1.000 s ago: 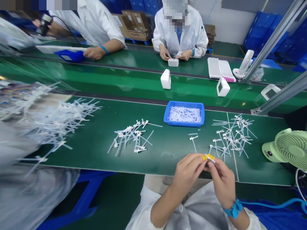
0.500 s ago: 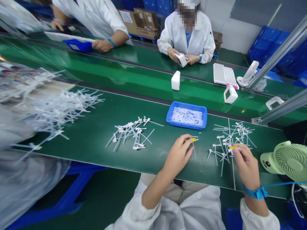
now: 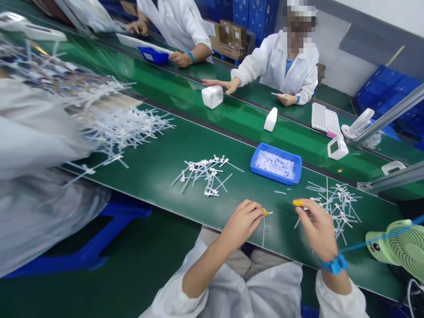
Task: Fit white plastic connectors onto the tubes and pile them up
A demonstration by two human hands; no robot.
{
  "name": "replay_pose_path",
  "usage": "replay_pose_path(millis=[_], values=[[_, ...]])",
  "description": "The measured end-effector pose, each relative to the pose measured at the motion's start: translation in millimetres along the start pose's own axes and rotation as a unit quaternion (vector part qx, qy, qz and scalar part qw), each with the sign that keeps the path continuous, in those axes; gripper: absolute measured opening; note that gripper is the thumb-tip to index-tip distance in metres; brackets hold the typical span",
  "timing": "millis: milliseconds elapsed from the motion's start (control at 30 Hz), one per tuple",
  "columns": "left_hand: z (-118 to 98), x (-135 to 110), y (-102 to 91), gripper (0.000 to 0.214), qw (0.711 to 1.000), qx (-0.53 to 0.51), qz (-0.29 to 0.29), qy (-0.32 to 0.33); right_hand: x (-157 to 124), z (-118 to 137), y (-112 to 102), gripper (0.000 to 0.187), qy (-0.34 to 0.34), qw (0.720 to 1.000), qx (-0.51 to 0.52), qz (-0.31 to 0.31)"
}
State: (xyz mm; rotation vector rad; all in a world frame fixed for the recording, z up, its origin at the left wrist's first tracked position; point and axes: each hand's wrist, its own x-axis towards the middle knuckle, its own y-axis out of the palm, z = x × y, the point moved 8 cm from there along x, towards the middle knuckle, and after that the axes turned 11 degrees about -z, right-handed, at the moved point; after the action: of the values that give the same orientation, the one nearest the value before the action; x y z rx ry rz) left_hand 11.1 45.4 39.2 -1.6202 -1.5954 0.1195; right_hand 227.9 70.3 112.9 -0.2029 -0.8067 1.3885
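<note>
My left hand (image 3: 243,219) is closed in a pinch near the front of the green bench, with a yellow cover on a fingertip. It holds a thin translucent strip (image 3: 263,233) hanging down toward the bench edge, and a short pale end sticks out past the fingertip. My right hand (image 3: 318,227), also with a yellow finger cover (image 3: 297,202), is just left of a pile of strips with small white pieces (image 3: 341,207). Its index finger points left, slightly apart from the thumb, with nothing visible between the tips. Behind my hands stands a blue tray (image 3: 298,170) of short white strips.
Another strip pile (image 3: 205,170) lies left of my hands, beyond it a larger heap (image 3: 129,126) beside a co-worker's sleeve. A green fan (image 3: 402,247) stands at right. White housings (image 3: 212,97) sit on the belt behind. Across it, a co-worker (image 3: 291,62) reaches toward one.
My right hand has moved left, off the right-hand pile. My left hand still pinches a strip. The view has shifted, and the co-worker opposite now reaches to a white housing on the belt.
</note>
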Motion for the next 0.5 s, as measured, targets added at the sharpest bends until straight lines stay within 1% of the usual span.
replay_pose_path(millis=[33,100,167,233,333,400,467,500], values=[[1,-2,-1.6,0.014,1.0,-0.008,-0.004,-0.001,6,6,18,0.021,-0.027,0.999,-0.014,0.023],[2,-4,-1.7,0.011,1.0,-0.012,-0.006,-0.001,21,7,48,0.021,-0.078,0.994,-0.069,0.037],[2,-4,0.6,0.009,1.0,-0.004,-0.005,0.001,36,-3,72,0.021,-0.116,0.982,-0.139,0.061],[2,-3,2.7,0.008,1.0,0.002,-0.003,0.006,47,-18,90,0.019,-0.135,0.963,-0.208,0.104],[2,-3,2.5,0.008,1.0,-0.004,-0.014,0.0,58,-35,103,0.019,-0.144,0.938,-0.273,0.159],[4,-3,0.8,0.013,0.999,-0.015,-0.028,-0.014,61,-35,104,0.019,-0.15,0.93,-0.284,0.176],[6,-3,-0.3,0.022,0.999,-0.024,-0.039,-0.025,59,-28,101,0.018,-0.154,0.933,-0.27,0.181],[6,-3,-0.4,0.027,0.998,-0.028,-0.041,-0.029,56,-22,99,0.018,-0.151,0.94,-0.247,0.179]])
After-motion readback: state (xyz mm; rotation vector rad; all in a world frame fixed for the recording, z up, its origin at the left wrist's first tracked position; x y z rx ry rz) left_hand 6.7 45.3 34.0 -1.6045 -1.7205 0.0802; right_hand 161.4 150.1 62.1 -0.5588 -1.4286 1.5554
